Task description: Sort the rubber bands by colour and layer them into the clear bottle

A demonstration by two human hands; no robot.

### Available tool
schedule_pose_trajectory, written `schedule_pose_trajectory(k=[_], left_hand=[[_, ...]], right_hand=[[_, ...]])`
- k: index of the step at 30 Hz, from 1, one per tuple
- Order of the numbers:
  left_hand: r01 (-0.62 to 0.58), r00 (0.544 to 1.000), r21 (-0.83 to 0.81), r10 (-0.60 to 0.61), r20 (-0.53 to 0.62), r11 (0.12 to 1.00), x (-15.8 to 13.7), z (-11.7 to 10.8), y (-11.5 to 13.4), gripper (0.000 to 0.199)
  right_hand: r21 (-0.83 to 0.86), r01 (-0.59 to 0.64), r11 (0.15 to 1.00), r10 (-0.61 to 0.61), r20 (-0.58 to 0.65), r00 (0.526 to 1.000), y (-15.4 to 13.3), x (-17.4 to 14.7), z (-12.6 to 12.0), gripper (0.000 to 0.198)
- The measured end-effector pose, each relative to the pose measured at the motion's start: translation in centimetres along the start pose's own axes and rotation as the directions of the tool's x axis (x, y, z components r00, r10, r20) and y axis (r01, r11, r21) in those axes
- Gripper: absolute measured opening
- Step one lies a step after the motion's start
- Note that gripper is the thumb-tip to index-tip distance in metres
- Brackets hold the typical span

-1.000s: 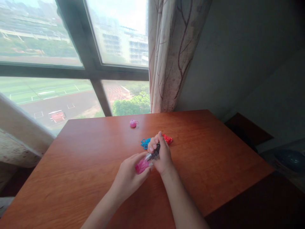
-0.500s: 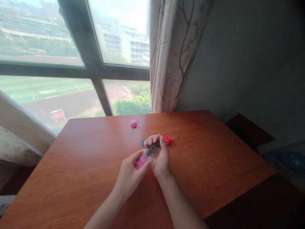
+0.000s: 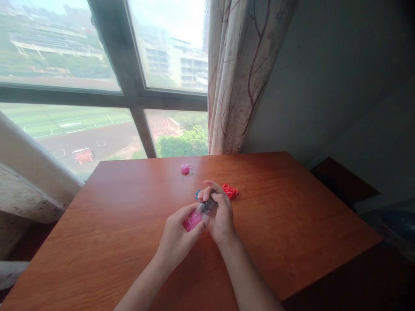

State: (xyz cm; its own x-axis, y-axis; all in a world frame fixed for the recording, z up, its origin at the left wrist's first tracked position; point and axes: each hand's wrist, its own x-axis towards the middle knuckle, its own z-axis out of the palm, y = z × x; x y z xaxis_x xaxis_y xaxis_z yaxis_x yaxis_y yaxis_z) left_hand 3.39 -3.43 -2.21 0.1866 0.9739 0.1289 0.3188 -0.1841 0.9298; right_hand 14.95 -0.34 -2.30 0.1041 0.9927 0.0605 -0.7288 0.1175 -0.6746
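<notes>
Between my two hands is a small clear container [image 3: 194, 220] with pink contents at its lower left end and dark contents toward its upper right end. My left hand [image 3: 179, 232] grips the pink end between thumb and fingers. Around the dark end my right hand [image 3: 221, 219] is closed, its thumb and fingers bent over it. Just beyond my right hand lies a red bundle of thin strands [image 3: 230, 191] on the table. A small blue thing [image 3: 197, 194] shows partly behind my right fingers; the rest of it is hidden.
Farther back on the brown wooden table [image 3: 129, 229] sits a small round pink thing [image 3: 185, 169] with a thin loop. A window [image 3: 175, 47] and a patterned curtain [image 3: 240, 77] stand behind the table's far edge.
My right hand's fingers have shifted: the index finger is lifted and the thumb bends lower over the dark end. My left hand keeps its grip. The view has moved slightly.
</notes>
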Motion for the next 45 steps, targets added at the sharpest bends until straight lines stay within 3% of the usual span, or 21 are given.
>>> schedule_pose_trajectory(k=[6, 16, 22, 26, 29, 45], left_hand=[[-0.069, 0.997, 0.065, 0.071, -0.031, 0.996, 0.02, -0.12, 0.02, 0.026], [-0.015, 1.0, -0.059, 0.014, -0.023, 0.998, 0.26, 0.08, -0.48, 0.031], [-0.018, 0.999, -0.057, 0.016, -0.027, 0.998, 0.12, 0.17, -0.54, 0.031], [-0.037, 0.999, -0.046, 0.035, -0.039, 0.998, 0.03, 0.19, -0.41, 0.032], [-0.045, 0.998, -0.035, 0.044, -0.038, 0.998, 0.07, 0.22, -0.39, 0.032], [-0.173, 0.984, 0.177, 0.178, -0.012, 0.969, 0.02, -0.36, 0.13, 0.026]], right_hand=[[0.05, -0.011, 0.999, 0.009, 0.029, 1.0, -0.28, -0.13, 0.01, 0.014], [0.082, 0.026, 0.996, -0.025, -0.017, 1.0, 0.03, -0.35, 0.66, 0.013], [0.09, 0.021, 0.996, -0.018, -0.039, 0.999, 0.08, -0.27, 0.66, 0.019], [0.108, 0.002, 0.994, 0.004, -0.058, 0.998, -0.01, -0.19, 0.69, 0.007], [0.116, -0.002, 0.993, 0.011, -0.071, 0.997, 0.0, -0.18, 0.6, 0.014], [0.116, -0.002, 0.993, 0.004, -0.021, 1.0, -0.13, -0.15, 0.11, 0.017]])
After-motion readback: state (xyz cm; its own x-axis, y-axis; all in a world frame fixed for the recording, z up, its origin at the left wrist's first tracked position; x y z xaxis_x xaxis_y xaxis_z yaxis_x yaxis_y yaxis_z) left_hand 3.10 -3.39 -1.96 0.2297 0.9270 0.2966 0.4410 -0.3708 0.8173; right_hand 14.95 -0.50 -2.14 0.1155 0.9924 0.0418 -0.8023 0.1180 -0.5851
